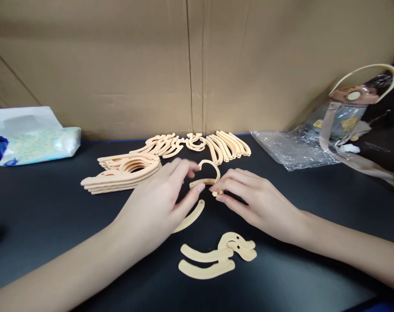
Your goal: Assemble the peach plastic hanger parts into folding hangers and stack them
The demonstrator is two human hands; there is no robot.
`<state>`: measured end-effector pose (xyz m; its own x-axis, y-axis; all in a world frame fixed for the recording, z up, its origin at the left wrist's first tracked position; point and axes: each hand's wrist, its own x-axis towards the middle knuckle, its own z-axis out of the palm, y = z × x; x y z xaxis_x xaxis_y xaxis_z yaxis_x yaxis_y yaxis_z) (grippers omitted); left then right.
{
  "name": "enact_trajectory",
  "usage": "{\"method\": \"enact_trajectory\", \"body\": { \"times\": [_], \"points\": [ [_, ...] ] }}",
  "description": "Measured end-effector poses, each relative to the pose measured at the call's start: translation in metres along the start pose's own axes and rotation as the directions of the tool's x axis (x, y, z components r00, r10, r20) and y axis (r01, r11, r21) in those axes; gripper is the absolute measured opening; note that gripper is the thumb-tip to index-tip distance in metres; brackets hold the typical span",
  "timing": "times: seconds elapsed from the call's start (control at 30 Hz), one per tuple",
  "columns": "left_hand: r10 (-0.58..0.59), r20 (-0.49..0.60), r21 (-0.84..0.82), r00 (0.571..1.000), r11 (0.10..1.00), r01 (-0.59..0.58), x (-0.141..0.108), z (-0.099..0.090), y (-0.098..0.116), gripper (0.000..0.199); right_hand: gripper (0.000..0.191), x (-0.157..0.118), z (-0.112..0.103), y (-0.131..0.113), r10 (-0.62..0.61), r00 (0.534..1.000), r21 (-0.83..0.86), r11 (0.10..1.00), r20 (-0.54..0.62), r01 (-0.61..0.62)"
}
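Note:
My right hand (260, 201) pinches the lower end of a cream plastic hanger hook (216, 170) between thumb and fingers. A curved hanger arm (202, 182) lies across the hook's opening; whether the two are joined is hidden. My left hand (166, 190) is at the hook's left with thumb and fingers apart, fingertips close to the hook's tip and the arm's end. Beneath that hand a loose curved arm (190, 218) is partly covered. Nearer me lie two more curved arms (206, 269) and some overlapping hook-end pieces (236, 247).
Left of centre, flat hangers are stacked (122, 175). Behind, loose hooks (196, 141) and a row of curved arms (229, 146) lie along the table's back edge. A tissue pack (40, 145) is far left. A clear plastic bag (291, 149) and a strapped bottle (349, 115) stand right.

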<state>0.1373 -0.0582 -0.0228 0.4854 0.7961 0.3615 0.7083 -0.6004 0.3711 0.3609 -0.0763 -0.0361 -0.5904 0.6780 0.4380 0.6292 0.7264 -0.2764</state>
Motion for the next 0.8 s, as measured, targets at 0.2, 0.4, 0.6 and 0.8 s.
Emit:
{"method": "enact_trajectory", "body": {
  "times": [0.2,0.4,0.6,0.8],
  "points": [
    [0.215,0.044,0.198,0.976,0.955,-0.22,-0.031,0.012,-0.005,0.021,0.016,0.001,0.004,-0.003,0.087,0.994,0.145,0.985,0.066,-0.096],
    [0.178,0.11,-0.047,0.978,0.984,-0.173,-0.034,0.021,-0.01,0.01,0.013,0.0,0.008,-0.005,0.124,0.982,0.172,0.974,0.14,-0.147],
    [0.221,0.089,-0.085,0.971,0.973,-0.213,-0.036,0.018,-0.007,0.015,0.01,0.002,0.008,-0.009,0.126,0.984,0.235,0.96,0.128,-0.154],
    [0.319,0.07,0.112,0.945,0.939,-0.325,-0.038,0.019,-0.004,0.017,0.008,0.004,0.009,-0.009,0.146,0.984,0.342,0.924,0.1,-0.172]
  ]
}}
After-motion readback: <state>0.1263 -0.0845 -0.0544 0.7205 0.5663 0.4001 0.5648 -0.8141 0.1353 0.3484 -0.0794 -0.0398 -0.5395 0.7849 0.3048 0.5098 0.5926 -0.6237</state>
